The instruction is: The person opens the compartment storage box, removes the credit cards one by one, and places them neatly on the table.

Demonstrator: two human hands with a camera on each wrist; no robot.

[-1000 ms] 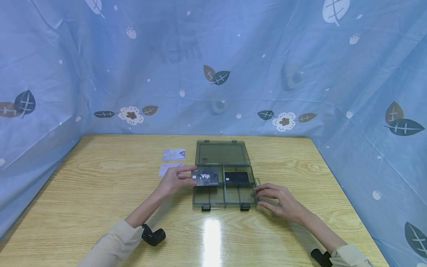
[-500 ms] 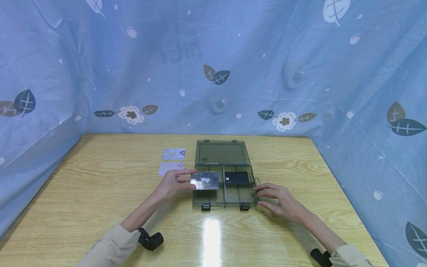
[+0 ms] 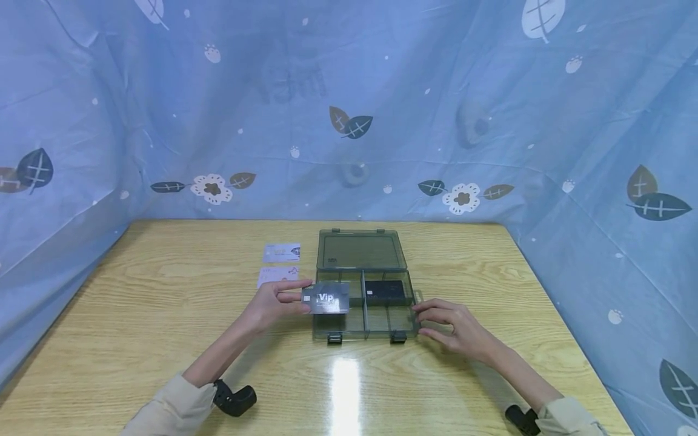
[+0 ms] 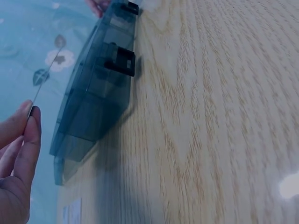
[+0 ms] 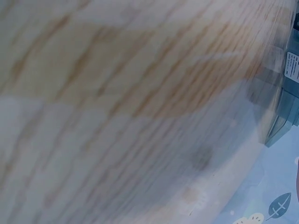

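My left hand (image 3: 267,306) pinches a dark grey Vip card (image 3: 325,298) by its left edge, thumb below and fingers above. The card hangs face up over the left half of a smoky see-through divided plastic box (image 3: 365,321). In the left wrist view, the card shows as a thin line between thumb and finger, beside the box wall (image 4: 105,105). A black card (image 3: 385,290) lies in the box's back right compartment. My right hand (image 3: 452,325) rests at the box's right side, fingers loosely bent, fingertips against or very near its edge; contact is hard to tell.
The box lid (image 3: 361,251) lies folded back behind it, and two latches (image 3: 335,338) face front. A silver VIP card (image 3: 282,252) and a pale card (image 3: 278,274) lie left of the box on the wooden table (image 3: 163,303). A blue patterned cloth hangs behind.
The Vip card has come a little toward the front and left with my left hand, from above the back left compartment. My right hand stays at the box's side.
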